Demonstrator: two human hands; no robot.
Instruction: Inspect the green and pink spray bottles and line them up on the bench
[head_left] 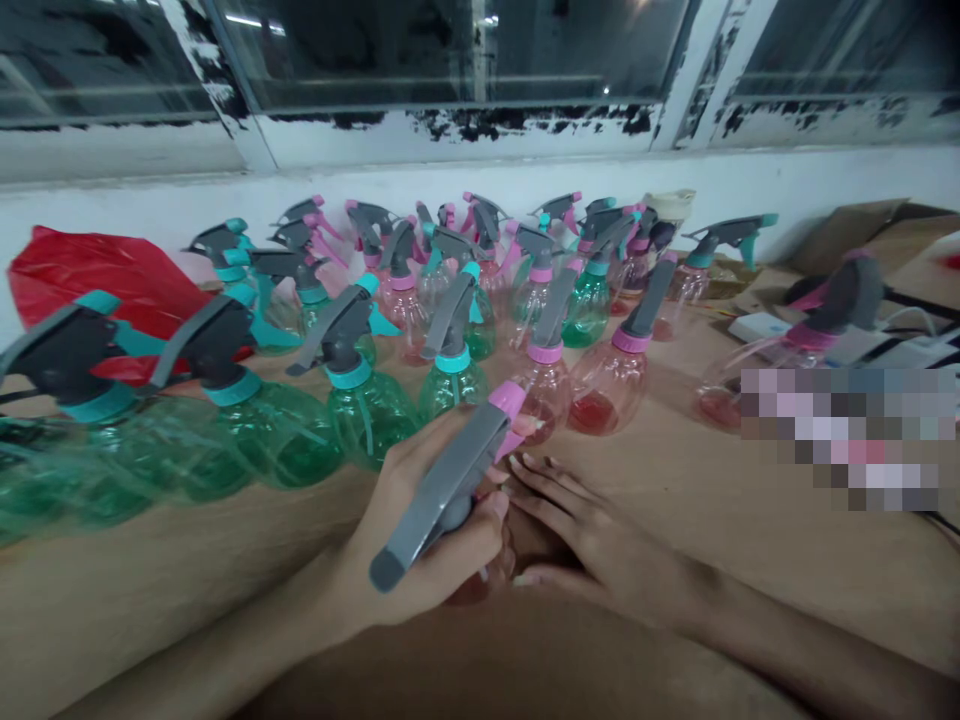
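Note:
My left hand (382, 530) is wrapped around the neck of a spray bottle (450, 485) with a grey and pink trigger head. The bottle leans a little, and its pinkish body is mostly hidden behind the fingers. Beside it, my right hand (592, 540) lies palm down with fingers stretched, its fingertips close to the bottle; whether they touch it I cannot tell. Just beyond the hands stand a pink spray bottle (611, 385) and a green spray bottle (367, 415).
Several more green and pink spray bottles crowd the wooden table (675, 520) toward the wall. A red plastic bag (97, 280) lies at the back left. On the right are another pink bottle (724, 390), a white power strip (757, 328), cables and a cardboard box (847, 230).

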